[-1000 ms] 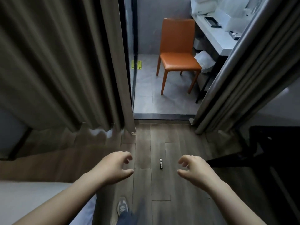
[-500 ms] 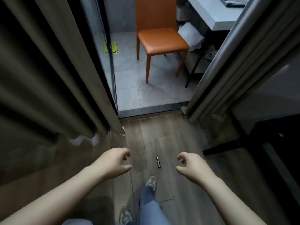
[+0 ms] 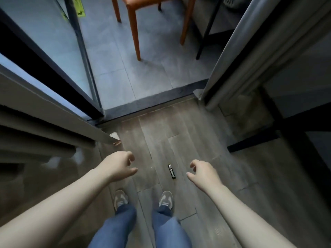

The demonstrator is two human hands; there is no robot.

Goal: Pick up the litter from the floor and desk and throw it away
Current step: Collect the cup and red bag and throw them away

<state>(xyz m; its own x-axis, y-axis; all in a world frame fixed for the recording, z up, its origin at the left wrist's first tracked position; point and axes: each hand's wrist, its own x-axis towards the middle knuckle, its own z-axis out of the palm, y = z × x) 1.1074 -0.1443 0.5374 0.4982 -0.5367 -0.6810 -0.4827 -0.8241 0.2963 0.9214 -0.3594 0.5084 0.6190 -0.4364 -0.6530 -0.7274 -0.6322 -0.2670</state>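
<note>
Litter, a small black wrapper (image 3: 171, 171), lies just ahead of the right shoe (image 3: 166, 199). Left hand (image 3: 119, 165) hangs left of that shoe, right hand (image 3: 204, 173) right of it, fingers loosely curled, empty.

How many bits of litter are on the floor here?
1 for certain: a small black rectangular wrapper on the wooden floor, ahead of the right shoe. A whitish scrap at the left curtain's hem might be another; curtains may hide more.

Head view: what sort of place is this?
Likely a home or hotel room opening onto a tiled side area: wood-plank floor, floor-length curtains beside a glass door, and an orange chair on grey tiles.
</note>
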